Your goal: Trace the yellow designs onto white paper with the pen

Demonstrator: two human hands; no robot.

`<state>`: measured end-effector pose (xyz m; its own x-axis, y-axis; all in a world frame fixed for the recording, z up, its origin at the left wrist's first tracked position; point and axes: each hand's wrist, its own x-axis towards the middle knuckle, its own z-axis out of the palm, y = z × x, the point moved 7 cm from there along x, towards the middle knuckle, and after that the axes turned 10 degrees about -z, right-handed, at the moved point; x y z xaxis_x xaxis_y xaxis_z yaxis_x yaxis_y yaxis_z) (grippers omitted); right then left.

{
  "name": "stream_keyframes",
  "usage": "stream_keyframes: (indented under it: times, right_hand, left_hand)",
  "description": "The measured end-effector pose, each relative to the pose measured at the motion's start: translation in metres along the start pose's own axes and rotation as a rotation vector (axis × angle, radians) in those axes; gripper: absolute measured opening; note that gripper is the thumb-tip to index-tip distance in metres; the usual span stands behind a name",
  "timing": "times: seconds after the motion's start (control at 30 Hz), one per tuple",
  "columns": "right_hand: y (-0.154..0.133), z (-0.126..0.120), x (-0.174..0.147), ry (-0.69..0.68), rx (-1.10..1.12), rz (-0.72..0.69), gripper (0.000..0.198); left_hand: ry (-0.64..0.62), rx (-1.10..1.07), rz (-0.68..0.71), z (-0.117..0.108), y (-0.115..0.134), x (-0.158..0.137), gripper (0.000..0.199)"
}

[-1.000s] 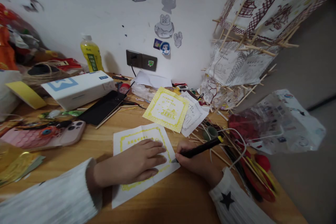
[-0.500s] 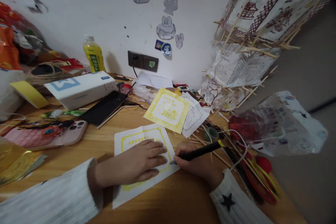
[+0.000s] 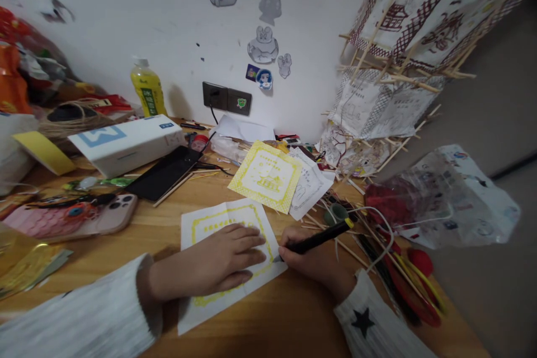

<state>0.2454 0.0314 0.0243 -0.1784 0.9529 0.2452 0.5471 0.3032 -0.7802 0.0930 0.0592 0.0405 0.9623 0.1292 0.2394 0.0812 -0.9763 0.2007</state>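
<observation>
A white sheet of paper with a yellow drawn border and a row of yellow marks lies on the wooden table. My left hand rests flat on the sheet, fingers stretched out, covering its middle. At the sheet's right edge my right hand is closed round a black marker pen with a yellow end. The pen slants up to the right, its tip low against the paper by the yellow border. Just behind lie a yellow-patterned sheet and a white sheet with line drawings, partly under it.
Scissors, thin sticks and a clear plastic bag lie at the right, below a paper-and-stick lantern. Leftward are a phone, a black phone-like slab, a white box and a yellow drink bottle.
The whole view has shifted very slightly to the left. Both hands and the marker pen hold almost the same places on the paper.
</observation>
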Motion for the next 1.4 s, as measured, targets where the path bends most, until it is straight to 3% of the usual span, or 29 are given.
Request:
stream_keyframes:
  times: [0.3, 0.67, 0.83, 0.97, 1.23, 1.4]
  right_hand:
    - [-0.002, 0.002, 0.001, -0.038, 0.021, -0.004, 0.013]
    - [0.002, -0.001, 0.001, -0.008, 0.013, 0.089, 0.012]
    - [-0.001, 0.000, 0.003, -0.027, 0.028, 0.030, 0.012]
    - [0.002, -0.001, 0.002, -0.013, -0.002, 0.061, 0.013]
    - [0.009, -0.022, 0.003, 0.281, 0.033, 0.092, 0.013]
    - [0.020, -0.047, 0.002, 0.560, 0.072, 0.063, 0.017]
  left_hand:
    - [0.038, -0.002, 0.006, -0.002, 0.000, 0.000, 0.032]
    - [-0.018, -0.004, -0.004, 0.002, -0.001, -0.001, 0.033]
    - [-0.023, -0.004, -0.005, 0.005, -0.003, -0.001, 0.033]
    - [-0.034, -0.001, -0.009, 0.005, -0.003, 0.000, 0.034]
    - [0.014, 0.018, -0.035, 0.004, -0.012, -0.003, 0.042]
    - [0.211, -0.044, -0.174, -0.036, -0.023, -0.002, 0.037]
